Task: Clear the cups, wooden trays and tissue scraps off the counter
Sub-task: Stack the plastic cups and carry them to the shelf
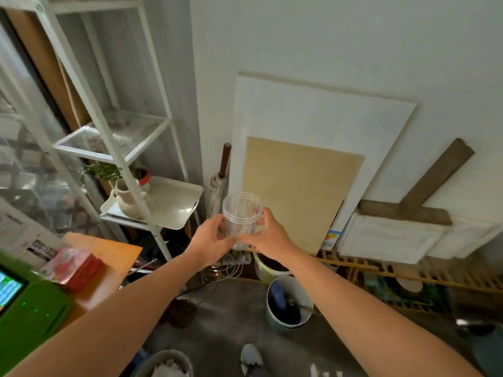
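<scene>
Holding one clear cup (241, 216) upright in mid-air, both hands wrap it: left hand (211, 238) on its left side, right hand (268, 235) on its right. Below stands one white bucket (289, 306) on the floor. One white tray (174, 204) lies on the shelf at left, bearing one vase (130, 198)

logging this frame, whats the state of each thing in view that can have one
clear plastic cup: upright, looks empty, held in the air
left hand: gripping the cup from the left
right hand: gripping the cup from the right
white bucket: on the floor, open, dark contents
white tray: on the rack shelf, a cream vase on it
green device: screen lit
</scene>
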### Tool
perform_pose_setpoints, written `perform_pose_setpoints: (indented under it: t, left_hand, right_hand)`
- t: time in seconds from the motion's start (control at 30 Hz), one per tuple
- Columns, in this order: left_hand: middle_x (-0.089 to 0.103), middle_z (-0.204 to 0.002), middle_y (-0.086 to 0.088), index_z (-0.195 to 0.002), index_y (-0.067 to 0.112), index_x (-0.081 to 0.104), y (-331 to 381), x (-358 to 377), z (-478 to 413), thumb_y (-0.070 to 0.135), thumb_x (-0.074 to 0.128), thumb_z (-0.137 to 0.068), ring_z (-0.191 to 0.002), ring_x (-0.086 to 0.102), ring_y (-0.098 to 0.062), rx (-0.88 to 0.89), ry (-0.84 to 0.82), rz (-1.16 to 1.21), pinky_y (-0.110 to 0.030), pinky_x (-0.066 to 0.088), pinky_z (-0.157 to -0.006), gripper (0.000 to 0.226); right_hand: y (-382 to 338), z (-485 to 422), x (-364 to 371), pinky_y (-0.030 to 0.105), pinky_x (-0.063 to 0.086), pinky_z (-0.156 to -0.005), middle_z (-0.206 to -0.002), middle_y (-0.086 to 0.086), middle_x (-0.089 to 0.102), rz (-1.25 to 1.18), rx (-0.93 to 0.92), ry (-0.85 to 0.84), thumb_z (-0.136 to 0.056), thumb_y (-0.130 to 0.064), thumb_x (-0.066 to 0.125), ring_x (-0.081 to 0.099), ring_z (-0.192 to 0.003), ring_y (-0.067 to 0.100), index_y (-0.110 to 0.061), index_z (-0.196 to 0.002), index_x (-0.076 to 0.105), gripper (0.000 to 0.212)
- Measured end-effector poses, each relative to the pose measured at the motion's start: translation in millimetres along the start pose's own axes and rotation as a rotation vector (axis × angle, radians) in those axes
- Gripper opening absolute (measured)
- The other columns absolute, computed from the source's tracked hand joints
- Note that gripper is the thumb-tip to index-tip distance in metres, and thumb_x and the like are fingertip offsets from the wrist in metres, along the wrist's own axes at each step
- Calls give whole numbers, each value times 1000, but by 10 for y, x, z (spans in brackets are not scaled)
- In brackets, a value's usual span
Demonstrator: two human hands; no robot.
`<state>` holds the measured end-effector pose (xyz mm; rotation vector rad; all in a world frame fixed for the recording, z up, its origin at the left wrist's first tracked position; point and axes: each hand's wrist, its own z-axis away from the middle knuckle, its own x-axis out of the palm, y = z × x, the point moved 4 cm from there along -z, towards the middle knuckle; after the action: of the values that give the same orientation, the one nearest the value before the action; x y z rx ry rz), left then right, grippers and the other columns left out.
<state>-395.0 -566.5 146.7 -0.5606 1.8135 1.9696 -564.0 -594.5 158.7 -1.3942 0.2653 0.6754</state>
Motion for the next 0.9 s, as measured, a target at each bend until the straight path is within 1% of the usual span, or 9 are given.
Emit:
perform_pose_setpoints:
  t: [0.13, 0.23, 0.3, 0.47, 0.53, 0.6, 0.7, 0.83, 0.9]
  left_hand:
    - [65, -93, 14, -99, 41, 54, 78, -89, -514, 32, 75, -73, -85, 66, -8, -16, 48, 50, -21, 51, -65, 34]
    - [64, -101, 16, -116, 35, 55, 141, -180, -864, 35, 76, -74, -86, 65, -5, -49, 101, 34, -22, 52, -69, 47]
    - [63, -103, 14, -121, 30, 54, 129, -252, -1054, 37, 78, -76, -87, 64, -6, -75, 136, 17, -26, 53, -72, 51]
    - [61, -107, 7, -126, 25, 51, -88, -507, -1364, 43, 77, -77, -90, 63, -11, -160, 201, -9, -32, 54, -77, 59]
    - [60, -108, 7, -128, 24, 50, -237, -647, -1432, 46, 75, -76, -90, 63, -10, -192, 223, -10, -31, 53, -76, 62]
    - [58, -106, 11, -128, 26, 50, -386, -788, -1485, 47, 75, -77, -86, 61, -5, -219, 241, -7, -24, 49, -68, 60]
    - [60, -105, 12, -122, 29, 49, -641, -1065, -1587, 40, 77, -78, -80, 61, -2, -271, 279, 12, -17, 46, -59, 54]
    - [63, -104, 8, -124, 25, 51, -950, -1408, -1746, 36, 79, -78, -84, 63, -5, -336, 292, -2, -26, 52, -65, 55]
    - [65, -106, 7, -123, 25, 53, -1109, -1503, -1832, 34, 79, -79, -87, 64, -8, -347, 288, 14, -28, 54, -69, 52]
  right_hand:
    - [-114, -634, -169, 32, 49, -85, -129, -5, 56, 17, -50, -57, -72, -39, 84, 62, -108, 18, -31, -139, 35, 83]
    - [-251, -1091, -255, 28, 49, -77, -123, -7, 56, 30, -95, -108, -71, -38, 84, 64, -103, 19, -31, -137, 36, 82]
    - [-318, -1345, -251, 26, 49, -73, -120, -9, 54, 24, -118, -151, -68, -43, 84, 65, -102, 19, -31, -137, 36, 84]
    - [-502, -1916, 7, 41, 56, -88, -122, -8, 53, 15, -161, -273, -62, -46, 85, 62, -110, 21, -32, -136, 37, 89]
    - [-583, -2103, 200, 40, 53, -93, -126, -8, 55, 41, -177, -299, -66, -41, 86, 58, -115, 20, -33, -137, 37, 87]
    - [-666, -2265, 393, 38, 51, -93, -127, -10, 55, 62, -183, -333, -68, -44, 85, 56, -117, 18, -35, -136, 37, 84]
    - [-868, -2510, 712, 31, 47, -85, -120, -11, 55, 100, -218, -378, -70, -48, 83, 57, -114, 18, -31, -133, 38, 79]
    - [-1117, -2772, 1070, 24, 45, -72, -126, -3, 58, 151, -246, -403, -72, -48, 83, 59, -104, 16, -26, -137, 37, 83]
    - [-1175, -2907, 1229, 19, 40, -66, -122, -7, 57, 165, -240, -418, -69, -52, 83, 58, -102, 14, -27, -139, 37, 88]
